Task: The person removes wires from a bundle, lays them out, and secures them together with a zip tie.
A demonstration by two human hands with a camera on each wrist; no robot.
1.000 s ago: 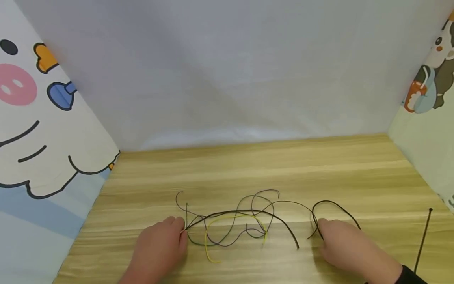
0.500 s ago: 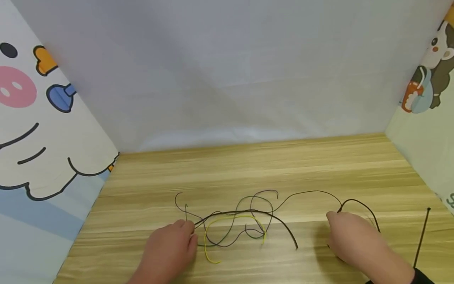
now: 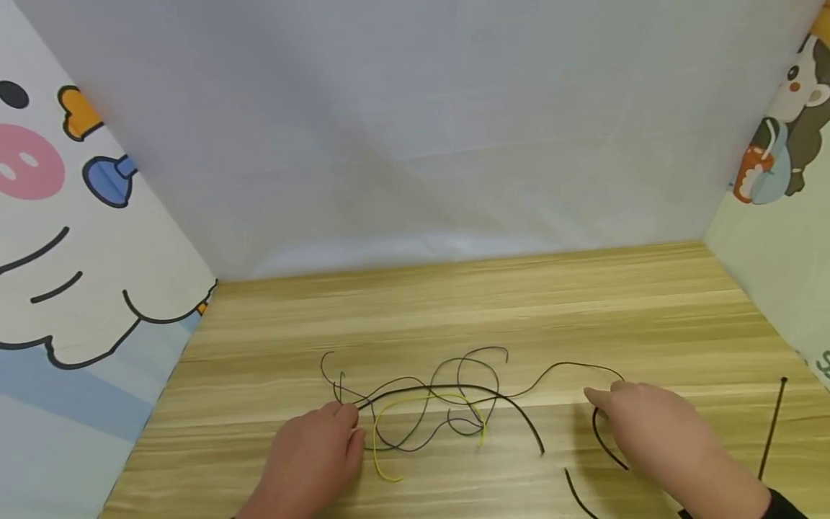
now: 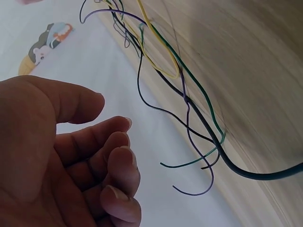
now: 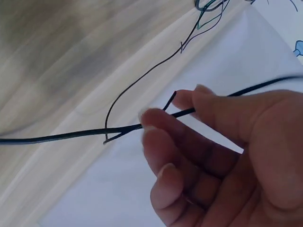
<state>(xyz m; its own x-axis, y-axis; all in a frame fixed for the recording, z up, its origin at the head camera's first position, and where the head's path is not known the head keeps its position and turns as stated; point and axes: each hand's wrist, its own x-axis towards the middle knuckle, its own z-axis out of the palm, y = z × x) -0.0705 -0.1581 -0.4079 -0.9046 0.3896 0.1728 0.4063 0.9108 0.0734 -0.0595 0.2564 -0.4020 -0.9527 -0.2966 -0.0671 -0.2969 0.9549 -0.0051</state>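
Note:
My right hand (image 3: 674, 440), at the right of the table, pinches a black cable (image 5: 52, 137) between thumb and fingers. A thin dark wire (image 3: 577, 364) runs from the fingertips back to the bundle; its bend (image 5: 106, 141) lies close beside the cable. My left hand (image 3: 311, 454) is at the left end of the loose wires. In the left wrist view its fingers are loosely bent and hold nothing. Beside it lie a thicker black cable (image 3: 519, 411), a yellow wire (image 3: 376, 447), a purple wire (image 4: 187, 116) and a green wire (image 4: 201, 87), loosely crossing each other.
The wires lie on a wood-grain table (image 3: 454, 310). A dark rod-like piece (image 3: 774, 425) is at the far right, and a black cable stretch (image 3: 577, 494) at the front edge. A white sheet (image 3: 415, 144) stands behind, with cartoon-printed panels (image 3: 39, 310) at the sides.
My right hand has shifted right; the black cable loop behind it is gone from view there, and cable now shows in front of it. My left hand has slid slightly right.

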